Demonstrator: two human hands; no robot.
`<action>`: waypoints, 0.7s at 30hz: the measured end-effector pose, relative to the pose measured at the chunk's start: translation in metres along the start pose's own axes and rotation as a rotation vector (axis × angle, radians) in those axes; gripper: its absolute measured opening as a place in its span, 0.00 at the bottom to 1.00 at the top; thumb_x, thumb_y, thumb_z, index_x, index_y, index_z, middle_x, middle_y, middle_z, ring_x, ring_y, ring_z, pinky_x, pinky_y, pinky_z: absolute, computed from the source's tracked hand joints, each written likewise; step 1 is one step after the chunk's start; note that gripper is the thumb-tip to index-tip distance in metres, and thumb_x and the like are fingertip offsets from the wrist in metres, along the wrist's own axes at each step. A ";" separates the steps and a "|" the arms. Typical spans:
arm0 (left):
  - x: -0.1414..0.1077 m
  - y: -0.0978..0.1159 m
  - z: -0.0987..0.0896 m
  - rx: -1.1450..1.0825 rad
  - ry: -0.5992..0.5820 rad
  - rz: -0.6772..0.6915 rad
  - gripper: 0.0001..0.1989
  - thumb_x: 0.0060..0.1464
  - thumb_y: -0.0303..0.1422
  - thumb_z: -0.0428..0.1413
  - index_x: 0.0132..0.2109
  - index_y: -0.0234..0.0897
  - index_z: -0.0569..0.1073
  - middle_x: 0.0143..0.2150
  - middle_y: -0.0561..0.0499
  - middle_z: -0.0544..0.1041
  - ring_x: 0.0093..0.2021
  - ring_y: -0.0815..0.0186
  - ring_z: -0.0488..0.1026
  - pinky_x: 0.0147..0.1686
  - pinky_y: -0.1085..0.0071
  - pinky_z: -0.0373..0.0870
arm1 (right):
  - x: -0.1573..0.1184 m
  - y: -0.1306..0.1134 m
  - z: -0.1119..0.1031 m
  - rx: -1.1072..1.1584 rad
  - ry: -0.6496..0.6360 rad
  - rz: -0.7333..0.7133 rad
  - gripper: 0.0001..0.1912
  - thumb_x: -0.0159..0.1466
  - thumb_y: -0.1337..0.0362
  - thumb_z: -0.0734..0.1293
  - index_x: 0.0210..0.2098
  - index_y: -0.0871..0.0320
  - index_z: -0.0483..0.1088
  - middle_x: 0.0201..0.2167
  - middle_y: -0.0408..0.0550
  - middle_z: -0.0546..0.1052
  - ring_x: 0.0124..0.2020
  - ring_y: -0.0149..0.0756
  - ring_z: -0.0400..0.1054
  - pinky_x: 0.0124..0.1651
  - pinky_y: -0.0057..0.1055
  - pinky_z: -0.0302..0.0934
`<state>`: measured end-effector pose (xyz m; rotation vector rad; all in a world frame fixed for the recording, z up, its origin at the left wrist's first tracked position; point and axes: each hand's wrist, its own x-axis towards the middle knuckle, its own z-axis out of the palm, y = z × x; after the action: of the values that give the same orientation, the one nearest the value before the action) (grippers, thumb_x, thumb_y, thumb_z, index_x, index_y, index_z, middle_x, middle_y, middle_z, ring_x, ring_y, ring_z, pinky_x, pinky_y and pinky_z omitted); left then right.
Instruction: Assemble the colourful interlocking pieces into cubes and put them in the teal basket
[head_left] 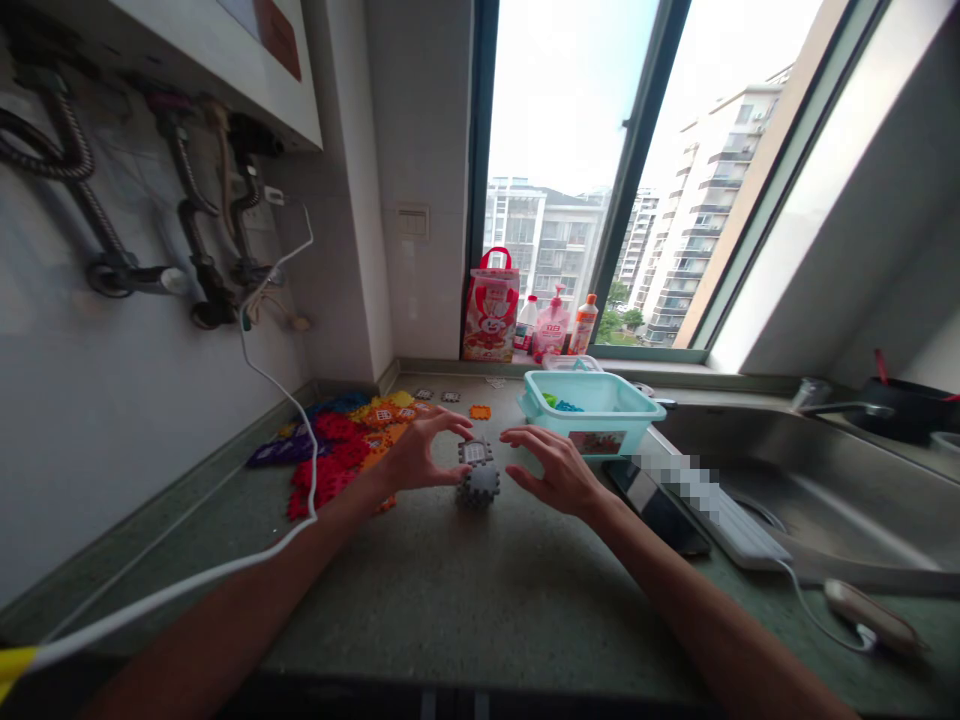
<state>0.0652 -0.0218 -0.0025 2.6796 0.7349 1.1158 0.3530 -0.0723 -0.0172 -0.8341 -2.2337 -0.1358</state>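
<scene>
A small block built of grey notched interlocking tiles (480,486) stands on the counter between my hands. At its top is a grey tile with a window pattern (475,453). My left hand (424,450) curves around the left side of that window tile, with its fingertips at the upper edge and its thumb at the lower edge. My right hand (551,468) hovers just right of the block, fingers apart and nothing in them. The block's underside and far side are hidden.
Red tiles (330,455) and orange, yellow, purple and blue ones lie heaped at left. A turquoise bin (600,400) stands behind my right hand. A phone (660,505), power strip (731,520) and sink (840,490) are right. A white cable (225,568) crosses my left forearm.
</scene>
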 end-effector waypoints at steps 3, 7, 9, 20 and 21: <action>0.001 0.011 0.003 -0.014 -0.062 0.023 0.31 0.47 0.38 0.69 0.59 0.42 0.72 0.48 0.49 0.85 0.56 0.55 0.76 0.62 0.57 0.65 | 0.001 -0.003 0.001 0.009 -0.005 -0.029 0.17 0.72 0.54 0.67 0.57 0.53 0.70 0.52 0.55 0.80 0.51 0.47 0.76 0.55 0.44 0.69; 0.000 0.007 0.011 0.005 -0.143 -0.003 0.35 0.48 0.41 0.69 0.63 0.43 0.71 0.50 0.48 0.84 0.58 0.53 0.75 0.64 0.55 0.63 | 0.000 -0.001 0.001 0.029 -0.027 -0.026 0.17 0.70 0.55 0.69 0.56 0.52 0.71 0.51 0.54 0.80 0.50 0.47 0.77 0.54 0.44 0.70; -0.002 0.003 0.014 -0.006 -0.166 -0.002 0.36 0.49 0.41 0.69 0.64 0.43 0.70 0.50 0.48 0.84 0.59 0.53 0.75 0.65 0.55 0.62 | -0.001 -0.001 0.003 0.037 -0.044 -0.030 0.21 0.67 0.54 0.72 0.57 0.52 0.71 0.52 0.54 0.80 0.51 0.48 0.76 0.55 0.44 0.70; 0.010 -0.059 -0.002 0.200 -0.104 -0.306 0.21 0.68 0.44 0.48 0.58 0.42 0.77 0.58 0.47 0.80 0.59 0.57 0.74 0.62 0.59 0.67 | 0.004 -0.009 -0.003 0.026 -0.074 -0.070 0.28 0.65 0.51 0.74 0.60 0.53 0.70 0.55 0.56 0.79 0.53 0.50 0.75 0.57 0.47 0.69; 0.018 -0.071 -0.002 0.296 -0.151 -0.384 0.21 0.69 0.45 0.47 0.58 0.43 0.77 0.59 0.47 0.79 0.60 0.57 0.74 0.62 0.60 0.66 | 0.004 -0.008 -0.003 0.027 -0.065 -0.075 0.27 0.65 0.51 0.73 0.60 0.53 0.70 0.55 0.56 0.79 0.53 0.50 0.75 0.57 0.47 0.69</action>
<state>0.0474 0.0484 -0.0124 2.6399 1.4048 0.7506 0.3477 -0.0778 -0.0107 -0.7505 -2.3231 -0.1150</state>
